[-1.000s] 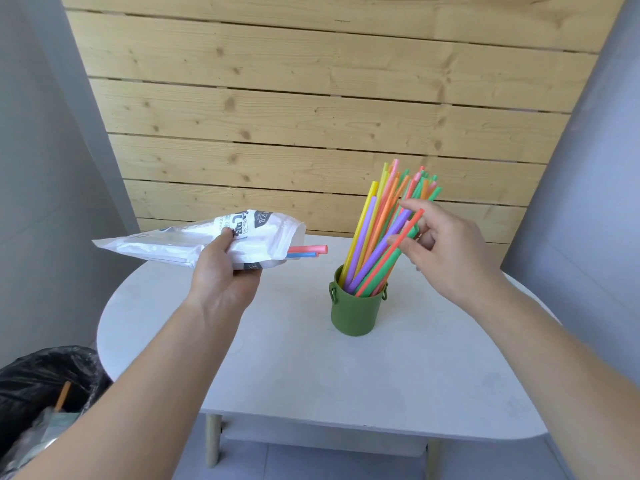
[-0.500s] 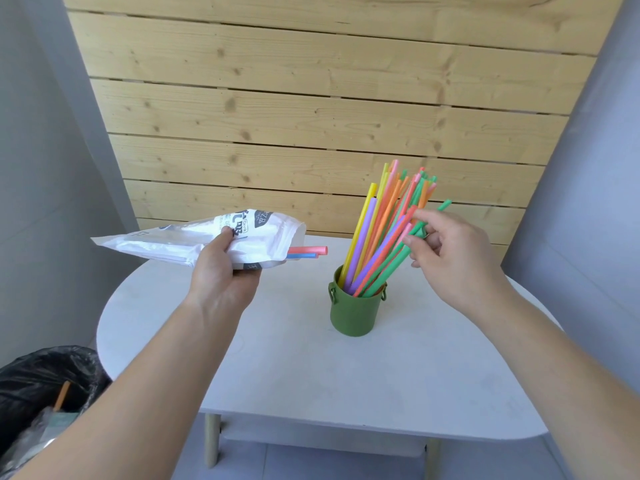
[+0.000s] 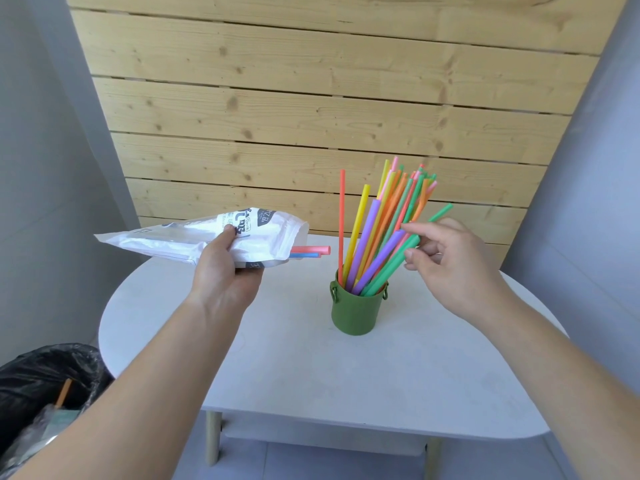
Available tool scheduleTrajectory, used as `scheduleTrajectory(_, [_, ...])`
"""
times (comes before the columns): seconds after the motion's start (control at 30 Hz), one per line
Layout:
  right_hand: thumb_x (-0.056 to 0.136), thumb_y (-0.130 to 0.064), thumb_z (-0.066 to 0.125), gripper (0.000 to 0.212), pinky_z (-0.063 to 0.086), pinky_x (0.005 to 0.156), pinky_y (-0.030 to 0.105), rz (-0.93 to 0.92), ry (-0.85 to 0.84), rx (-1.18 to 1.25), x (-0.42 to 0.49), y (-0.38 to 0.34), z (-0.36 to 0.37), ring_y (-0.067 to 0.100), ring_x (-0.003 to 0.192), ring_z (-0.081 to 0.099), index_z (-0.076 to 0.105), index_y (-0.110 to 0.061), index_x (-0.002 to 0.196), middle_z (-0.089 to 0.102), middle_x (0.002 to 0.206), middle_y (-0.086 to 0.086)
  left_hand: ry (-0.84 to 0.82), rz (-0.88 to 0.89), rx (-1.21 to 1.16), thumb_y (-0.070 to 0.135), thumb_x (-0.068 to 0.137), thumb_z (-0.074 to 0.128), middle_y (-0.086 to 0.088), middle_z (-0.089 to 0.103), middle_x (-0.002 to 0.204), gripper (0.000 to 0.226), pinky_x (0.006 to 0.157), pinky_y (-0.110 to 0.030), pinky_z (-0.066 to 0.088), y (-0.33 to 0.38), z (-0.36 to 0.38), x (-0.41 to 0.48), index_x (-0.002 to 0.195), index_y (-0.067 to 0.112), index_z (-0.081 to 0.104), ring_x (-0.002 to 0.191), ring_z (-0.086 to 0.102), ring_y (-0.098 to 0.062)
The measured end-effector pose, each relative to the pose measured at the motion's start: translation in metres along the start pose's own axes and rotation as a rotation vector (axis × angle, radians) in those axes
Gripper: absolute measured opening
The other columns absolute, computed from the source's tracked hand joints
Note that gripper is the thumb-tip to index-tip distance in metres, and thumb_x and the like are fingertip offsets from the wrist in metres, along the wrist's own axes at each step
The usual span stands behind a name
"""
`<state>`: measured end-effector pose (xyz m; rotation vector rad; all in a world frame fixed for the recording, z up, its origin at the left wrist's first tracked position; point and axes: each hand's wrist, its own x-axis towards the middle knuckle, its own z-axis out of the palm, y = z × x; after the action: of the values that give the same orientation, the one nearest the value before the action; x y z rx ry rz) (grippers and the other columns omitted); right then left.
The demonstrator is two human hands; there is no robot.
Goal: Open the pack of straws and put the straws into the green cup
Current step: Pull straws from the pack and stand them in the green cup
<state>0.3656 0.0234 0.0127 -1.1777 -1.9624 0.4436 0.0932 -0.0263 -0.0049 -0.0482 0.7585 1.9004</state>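
A small green cup (image 3: 356, 315) stands on the white table (image 3: 294, 375), right of centre. Several coloured straws (image 3: 388, 230) lean in it, mostly tilted right; one red straw (image 3: 341, 223) stands nearly upright at the cup's left. My left hand (image 3: 225, 271) holds the white straw pack (image 3: 194, 240) level above the table's left side, its open mouth facing the cup. A red and a blue straw (image 3: 311, 251) stick out of that mouth. My right hand (image 3: 446, 261) sits beside the leaning straws, fingers apart, fingertips touching a green one.
A bin lined with a black bag (image 3: 45, 386) stands at the lower left, beside the table, with wrappers inside. A wooden plank wall (image 3: 311, 98) rises behind the table. Grey walls close in on both sides.
My right hand has let go of the straws it held at the cup and spread its fingers. One red straw has swung upright to the left. The left hand and pack stayed still.
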Motion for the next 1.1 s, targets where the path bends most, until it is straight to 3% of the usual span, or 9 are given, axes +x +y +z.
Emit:
scheduleTrajectory(0.17, [0.094,-0.009,0.064,0.037,0.049,0.073,0.008,-0.007,-0.002,-0.036,0.0,-0.002,0.0,0.009,0.085,0.07,0.066,-0.018,0.129,0.055,0.105,0.0,0.002,-0.004,-0.004,0.011,0.101,0.064,-0.004,0.077,0.106,0.037,0.058,-0.032,0.063,-0.001,0.0,0.0,0.138,0.009,0.06,0.095,0.076,-0.018])
scheduleTrajectory(0.3, [0.089,-0.023,0.071,0.042,0.057,0.077,0.037,-0.053,0.072,-0.09,-0.001,-0.006,-0.006,0.01,0.084,0.066,0.063,-0.029,0.13,0.046,0.106,-0.003,-0.003,-0.011,-0.001,0.011,0.101,0.064,-0.004,0.077,0.1,0.031,0.059,-0.032,0.064,-0.002,0.0,-0.002,0.133,0.008,0.063,0.089,0.076,-0.018])
scheduleTrajectory(0.4, [0.087,-0.037,0.069,0.039,0.057,0.07,0.043,-0.148,0.27,-0.151,-0.002,-0.015,-0.012,0.018,0.086,0.06,0.064,-0.026,0.125,0.043,0.109,-0.001,-0.015,-0.012,0.002,0.012,0.102,0.064,-0.003,0.077,0.098,0.027,0.063,-0.032,0.064,-0.002,0.002,-0.003,0.128,0.009,0.064,0.087,0.076,-0.017])
scheduleTrajectory(0.6, [0.091,-0.031,0.062,0.031,0.038,0.09,0.033,-0.225,0.506,-0.375,-0.002,-0.032,-0.011,0.036,0.102,0.05,0.07,-0.013,0.114,0.051,0.108,0.018,-0.054,0.009,0.025,0.013,0.103,0.062,-0.003,0.078,0.104,0.026,0.08,-0.036,0.064,0.002,0.005,-0.007,0.129,0.009,0.063,0.1,0.077,-0.018])
scheduleTrajectory(0.7, [0.095,-0.025,0.055,0.02,0.042,0.077,0.036,-0.314,0.496,-0.312,-0.01,-0.046,-0.007,0.03,0.083,0.056,0.067,-0.008,0.097,0.06,0.089,0.013,-0.077,0.042,0.041,0.015,0.104,0.06,-0.002,0.078,0.108,0.026,0.088,-0.038,0.063,0.005,0.007,-0.012,0.129,0.008,0.063,0.104,0.076,-0.019])
scheduleTrajectory(0.77, [0.098,-0.031,0.048,0.025,0.043,0.059,0.036,-0.131,0.291,0.014,-0.017,-0.062,0.004,0.022,0.06,0.053,0.06,-0.013,0.085,0.059,0.065,0.01,-0.118,0.064,0.065,0.015,0.105,0.057,-0.003,0.078,0.103,0.02,0.08,-0.037,0.065,0.006,0.008,-0.015,0.123,0.009,0.064,0.097,0.077,-0.018])
scheduleTrajectory(0.87, [0.1,-0.052,0.039,0.041,0.039,0.048,0.03,0.335,-0.067,0.373,-0.024,-0.079,0.031,0.02,0.046,0.054,0.058,-0.017,0.094,0.062,0.056,0.006,-0.178,0.094,0.111,0.016,0.106,0.056,-0.002,0.079,0.092,0.014,0.068,-0.032,0.065,0.006,0.014,-0.02,0.116,0.01,0.064,0.082,0.078,-0.015])
scheduleTrajectory(1.03, [0.096,-0.068,0.032,0.057,0.032,0.041,0.021,0.795,-0.291,0.857,-0.028,-0.091,0.061,0.022,0.039,0.05,0.059,-0.018,0.095,0.062,0.059,0.012,-0.249,0.229,0.233,0.016,0.103,0.061,-0.015,0.072,0.129,0.039,0.096,-0.04,0.06,0.004,0.023,-0.032,0.138,-0.003,0.059,0.115,0.073,-0.027])
scheduleTrajectory(1.1, [0.096,-0.069,0.033,0.061,0.031,0.039,0.02,0.885,-0.33,1.014,-0.029,-0.093,0.069,0.021,0.038,0.046,0.055,-0.012,0.101,0.06,0.058,0.013,-0.316,0.312,0.314,0.013,0.103,0.061,-0.018,0.073,0.124,0.039,0.099,-0.043,0.059,0.003,0.025,-0.036,0.138,-0.004,0.057,0.113,0.073,-0.03])
